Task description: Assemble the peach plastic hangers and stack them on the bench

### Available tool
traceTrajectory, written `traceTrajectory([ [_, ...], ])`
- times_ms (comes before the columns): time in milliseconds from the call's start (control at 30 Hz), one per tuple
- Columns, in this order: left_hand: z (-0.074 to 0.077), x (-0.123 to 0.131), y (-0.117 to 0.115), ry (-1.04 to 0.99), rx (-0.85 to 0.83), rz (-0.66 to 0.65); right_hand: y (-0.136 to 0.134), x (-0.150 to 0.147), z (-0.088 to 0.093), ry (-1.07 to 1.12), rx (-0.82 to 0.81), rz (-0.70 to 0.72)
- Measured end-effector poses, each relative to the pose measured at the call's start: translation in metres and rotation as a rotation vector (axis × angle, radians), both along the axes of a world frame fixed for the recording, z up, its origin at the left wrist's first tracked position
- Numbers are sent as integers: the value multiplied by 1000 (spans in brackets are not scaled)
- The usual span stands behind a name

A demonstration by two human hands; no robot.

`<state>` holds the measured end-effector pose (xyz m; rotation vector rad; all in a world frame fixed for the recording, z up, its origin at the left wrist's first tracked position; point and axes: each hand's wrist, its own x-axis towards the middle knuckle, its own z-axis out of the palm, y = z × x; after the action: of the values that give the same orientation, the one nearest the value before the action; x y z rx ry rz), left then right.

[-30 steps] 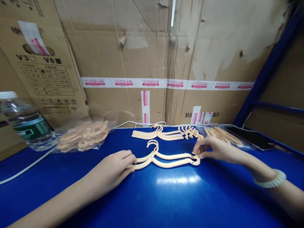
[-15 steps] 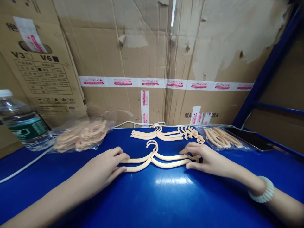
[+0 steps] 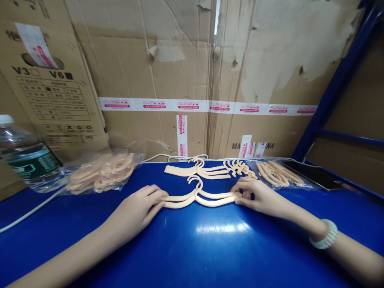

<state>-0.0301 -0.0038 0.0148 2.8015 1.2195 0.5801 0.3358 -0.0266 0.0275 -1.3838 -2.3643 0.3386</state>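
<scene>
Two cream plastic hangers (image 3: 198, 196) lie pressed together on the blue table (image 3: 192, 248), hooks pointing away from me. My left hand (image 3: 136, 210) rests flat with its fingertips on the hangers' left ends. My right hand (image 3: 258, 196) covers and pinches their right ends. A small stack of the same hangers (image 3: 196, 170) lies just behind, near the cardboard wall.
A clear bag of hangers (image 3: 100, 172) sits at the back left beside a water bottle (image 3: 28, 160). Loose hanger parts (image 3: 274, 172) and a dark phone (image 3: 313, 174) lie at the back right. A white cable (image 3: 30, 212) runs along the left. Cardboard boxes (image 3: 192, 80) close off the back.
My right hand came down from a fingertip pinch onto the hangers' right ends. Both hands pushed the two hangers closer together and slightly away from me.
</scene>
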Motion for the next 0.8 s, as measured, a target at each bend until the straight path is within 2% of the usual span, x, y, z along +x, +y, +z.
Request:
traceTrajectory([
  [200,8,3,-8,80,94,66,1,-1,-1,-8,25,-1],
  [333,10,6,-13,95,104,58,1,0,-2,-4,31,1],
  [800,-4,12,-20,26,131,-19,0,0,-4,-28,79,21],
])
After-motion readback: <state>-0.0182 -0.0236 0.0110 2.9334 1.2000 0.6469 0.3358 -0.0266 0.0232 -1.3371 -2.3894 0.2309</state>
